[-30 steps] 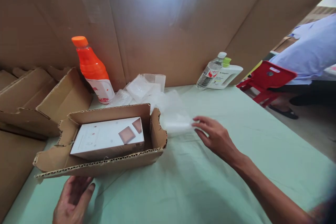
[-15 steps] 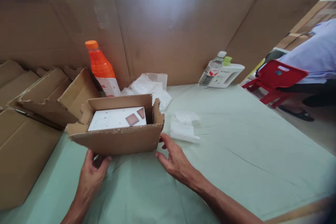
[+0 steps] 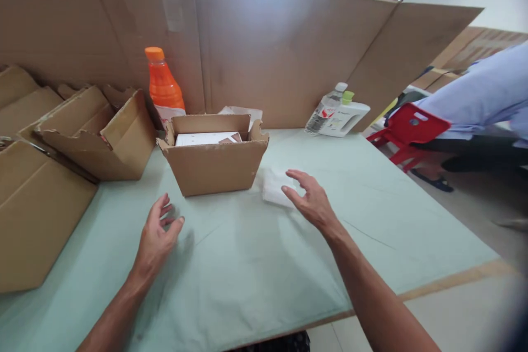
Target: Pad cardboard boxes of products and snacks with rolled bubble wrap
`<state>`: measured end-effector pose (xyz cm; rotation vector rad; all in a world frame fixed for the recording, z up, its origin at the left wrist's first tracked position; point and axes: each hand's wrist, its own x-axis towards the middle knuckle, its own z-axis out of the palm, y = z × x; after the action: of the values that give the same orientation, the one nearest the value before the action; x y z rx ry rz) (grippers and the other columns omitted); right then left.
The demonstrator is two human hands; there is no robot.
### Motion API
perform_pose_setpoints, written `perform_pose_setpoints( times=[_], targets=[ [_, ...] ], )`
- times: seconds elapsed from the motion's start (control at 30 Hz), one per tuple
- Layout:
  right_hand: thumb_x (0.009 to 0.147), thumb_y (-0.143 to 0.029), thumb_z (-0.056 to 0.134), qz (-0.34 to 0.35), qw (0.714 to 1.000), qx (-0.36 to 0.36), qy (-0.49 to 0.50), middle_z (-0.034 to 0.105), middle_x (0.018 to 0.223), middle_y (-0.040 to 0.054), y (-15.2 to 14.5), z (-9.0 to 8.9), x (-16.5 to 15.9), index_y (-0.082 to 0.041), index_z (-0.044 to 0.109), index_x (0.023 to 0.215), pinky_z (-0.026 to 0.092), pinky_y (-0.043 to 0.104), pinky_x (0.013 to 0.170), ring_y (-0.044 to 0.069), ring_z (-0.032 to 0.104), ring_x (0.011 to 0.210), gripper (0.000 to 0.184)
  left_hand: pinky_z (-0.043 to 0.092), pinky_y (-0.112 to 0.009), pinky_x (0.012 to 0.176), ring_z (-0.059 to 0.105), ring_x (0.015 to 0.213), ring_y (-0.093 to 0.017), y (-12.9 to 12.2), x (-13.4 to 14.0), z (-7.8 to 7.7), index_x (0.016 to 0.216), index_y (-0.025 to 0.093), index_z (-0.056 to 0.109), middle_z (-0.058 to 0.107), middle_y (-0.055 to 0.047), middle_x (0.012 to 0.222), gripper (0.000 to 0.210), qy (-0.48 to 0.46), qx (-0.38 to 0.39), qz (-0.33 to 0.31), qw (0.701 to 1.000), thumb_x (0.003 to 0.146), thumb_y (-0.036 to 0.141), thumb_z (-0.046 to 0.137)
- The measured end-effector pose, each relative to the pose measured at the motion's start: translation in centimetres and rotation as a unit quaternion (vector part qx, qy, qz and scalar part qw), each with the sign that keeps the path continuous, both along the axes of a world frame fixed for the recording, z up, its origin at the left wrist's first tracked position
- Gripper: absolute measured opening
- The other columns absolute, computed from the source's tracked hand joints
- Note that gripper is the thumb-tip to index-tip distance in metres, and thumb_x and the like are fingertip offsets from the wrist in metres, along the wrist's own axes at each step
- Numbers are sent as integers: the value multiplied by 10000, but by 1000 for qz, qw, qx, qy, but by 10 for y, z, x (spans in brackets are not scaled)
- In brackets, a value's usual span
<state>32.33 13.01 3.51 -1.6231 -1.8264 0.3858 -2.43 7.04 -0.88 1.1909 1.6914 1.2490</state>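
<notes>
An open cardboard box (image 3: 216,169) stands upright on the green cloth. Inside it lies a white box (image 3: 198,139) with brown squares printed at one end. My left hand (image 3: 159,231) hovers in front of the box's left side, fingers apart, holding nothing. Over on the right, my right hand (image 3: 311,198) is above the cloth, thumb and fingers spread, with nothing between them. It is nearest to a folded piece of bubble wrap (image 3: 274,187), which it partly covers. I cannot tell whether its fingertips touch the wrap.
Several open cardboard boxes (image 3: 103,137) crowd the left side. Behind stand an orange bottle (image 3: 165,85), more bubble wrap (image 3: 247,113), a clear water bottle (image 3: 324,110) and a white jug (image 3: 348,119) against a cardboard wall (image 3: 280,49). A person sits on a red chair (image 3: 424,126) at the right.
Both hands have come away from the cardboard box. The right hand has moved rightward to the bubble wrap. The box now sits farther back on the cloth, and the view has shifted.
</notes>
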Motion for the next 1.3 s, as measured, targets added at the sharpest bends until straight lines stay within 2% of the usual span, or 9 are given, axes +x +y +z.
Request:
perform_pose_setpoints(
  times=[0.23, 0.37, 0.47, 0.57, 0.7, 0.83, 0.97, 1.17, 1.3],
  targets=[
    [980, -532, 450, 109, 989, -92, -27, 742, 807, 58, -54, 2, 12, -216, 694, 683, 522, 375, 870, 226, 689, 836, 498, 587, -361, 740, 673, 1026, -270, -66, 20, -4, 1255, 217, 652, 614, -130, 1376, 529, 68, -28, -27, 997, 802, 490, 626],
    [965, -454, 476, 32, 996, -77, -37, 757, 937, 71, -47, -5, 24, -223, 734, 859, 528, 385, 851, 242, 685, 910, 362, 551, -290, 586, 672, 995, -265, -62, 27, 8, 1167, 215, 711, 641, -126, 1338, 458, 113, 7, -53, 992, 800, 474, 621],
    [843, -323, 632, 3, 997, -60, -50, 719, 1206, 125, -17, -19, 22, -206, 726, 1043, 472, 487, 1000, 310, 621, 1171, 250, 569, -294, 628, 660, 1070, -276, -58, 35, 16, 1142, 214, 720, 643, -126, 1325, 414, 107, 30, -78, 991, 820, 447, 606],
    [791, -241, 667, 26, 997, -51, -48, 718, 1204, 141, -12, -23, 9, -195, 712, 876, 438, 531, 1040, 332, 608, 1210, 106, 592, -322, 686, 637, 1161, -296, -61, 39, 18, 1137, 222, 720, 632, -127, 1337, 381, 119, 42, -101, 987, 853, 435, 583],
    [894, -243, 594, 131, 990, -42, -14, 747, 1128, 77, -71, -15, -11, -225, 682, 876, 484, 432, 995, 241, 668, 1101, 92, 543, -490, 1006, 601, 1253, -311, -73, 38, 11, 1242, 223, 668, 612, -138, 1375, 412, 178, 86, -117, 973, 874, 389, 587],
    [947, -285, 569, 252, 959, -104, 72, 759, 1003, 44, -139, -14, -26, -240, 684, 952, 529, 369, 889, 205, 692, 962, 124, 387, -572, 1172, 401, 1468, -339, -84, 59, 1, 1475, 248, 483, 442, -139, 1577, 728, 250, 146, -287, 913, 776, 245, 688],
    [936, -321, 601, 268, 942, -152, 132, 756, 995, 36, -169, -15, -32, -237, 703, 936, 532, 347, 883, 203, 695, 955, 132, 376, -604, 1159, 472, 1419, -332, -96, 84, -8, 1122, 221, 696, 610, -117, 1433, 460, 274, 170, -398, 859, 707, 55, 589],
    [943, -393, 557, 182, 964, -108, 159, 767, 1010, 61, -129, 8, -29, -216, 732, 985, 542, 349, 858, 216, 702, 944, 252, 425, -530, 1115, 656, 1171, -268, -127, 72, 2, 914, 215, 666, 761, -65, 1029, 327, 223, 145, -417, 869, 683, 23, 536],
    [859, -347, 598, 102, 981, -71, 151, 739, 1143, 106, -58, -2, -39, -189, 694, 1110, 567, 345, 789, 226, 705, 974, 311, 454, -526, 1104, 617, 1235, -309, -130, 48, 23, 1219, 233, 650, 695, -106, 1279, 513, 167, 76, -421, 888, 713, 259, 724]
  ],
)
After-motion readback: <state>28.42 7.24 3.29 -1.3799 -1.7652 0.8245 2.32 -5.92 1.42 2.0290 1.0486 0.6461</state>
